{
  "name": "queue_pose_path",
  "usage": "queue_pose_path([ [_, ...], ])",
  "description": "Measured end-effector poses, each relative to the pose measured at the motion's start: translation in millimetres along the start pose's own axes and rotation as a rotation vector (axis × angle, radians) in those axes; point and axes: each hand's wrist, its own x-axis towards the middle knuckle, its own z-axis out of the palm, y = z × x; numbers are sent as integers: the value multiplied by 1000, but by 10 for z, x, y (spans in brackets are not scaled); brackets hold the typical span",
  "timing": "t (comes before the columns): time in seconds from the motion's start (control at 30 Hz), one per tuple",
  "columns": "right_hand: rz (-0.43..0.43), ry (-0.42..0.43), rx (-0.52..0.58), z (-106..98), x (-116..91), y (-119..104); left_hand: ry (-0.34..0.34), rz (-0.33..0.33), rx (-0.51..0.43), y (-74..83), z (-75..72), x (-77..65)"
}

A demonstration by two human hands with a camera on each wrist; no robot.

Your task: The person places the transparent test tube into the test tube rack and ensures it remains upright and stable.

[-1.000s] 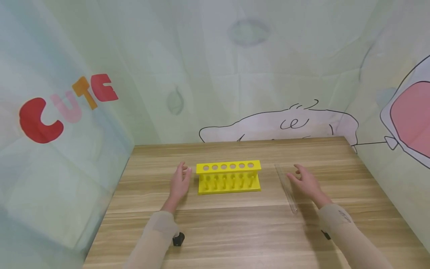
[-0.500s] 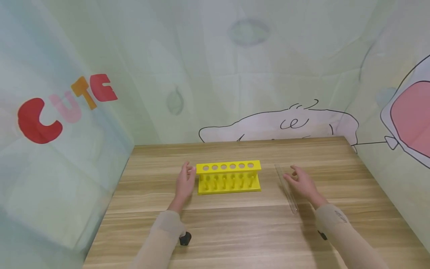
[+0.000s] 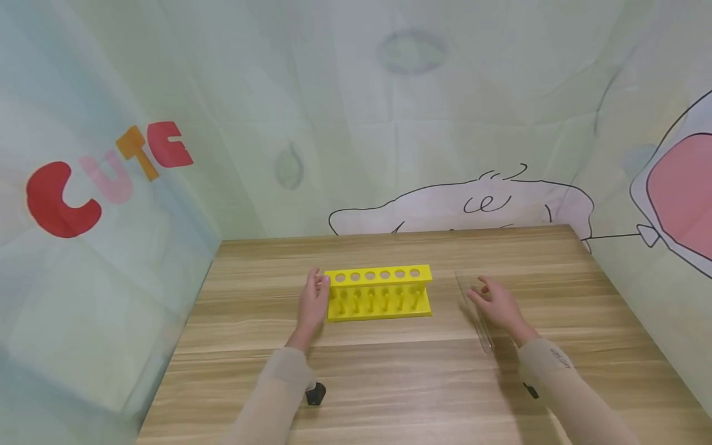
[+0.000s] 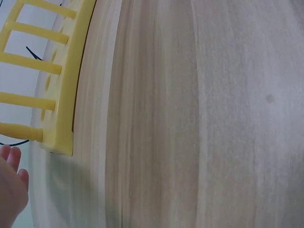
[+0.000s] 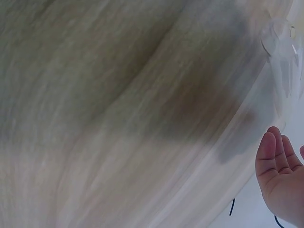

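A yellow test tube rack [image 3: 378, 282] stands upright on the table, with one row of several round holes on top and pegs below. No tube sits in it. At its left end is my left hand [image 3: 314, 304], fingers relaxed; whether the thumb touches the rack cannot be told. The left wrist view has those fingers just below the end of the rack [image 4: 64, 109]. A clear glass test tube [image 3: 483, 334] lies slanted to the right of the rack. Close over its right side hovers my right hand [image 3: 497, 307], fingers loosely bent, nothing gripped; the right wrist view shows the tube [image 5: 280, 52] beyond the fingertips.
The wood-grain table [image 3: 389, 389] runs back to a printed cloth backdrop [image 3: 345, 123] hanging behind and at both sides. A black wrist camera part [image 3: 316, 394] sticks out under the left sleeve.
My left hand has moved right, up to the rack's left end. My right hand has shifted slightly left, nearer the test tube. Rack and tube have stayed in place.
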Motion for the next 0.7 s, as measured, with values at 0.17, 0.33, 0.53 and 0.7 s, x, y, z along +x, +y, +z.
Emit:
queue_pose_path([
  [0.17, 4, -1, 9, 13, -7, -6, 7, -8, -14, 13, 29, 1],
  [0.33, 2, -3, 13, 35, -3, -10, 10, -35, -21, 24, 50, 4],
  [0.53, -1, -13, 7, 53, -4, -25, 21, -42, -42, 19, 68, 20],
  [0.7, 14, -31, 15, 69, 2, -43, 34, -54, -59, 30, 80, 20],
])
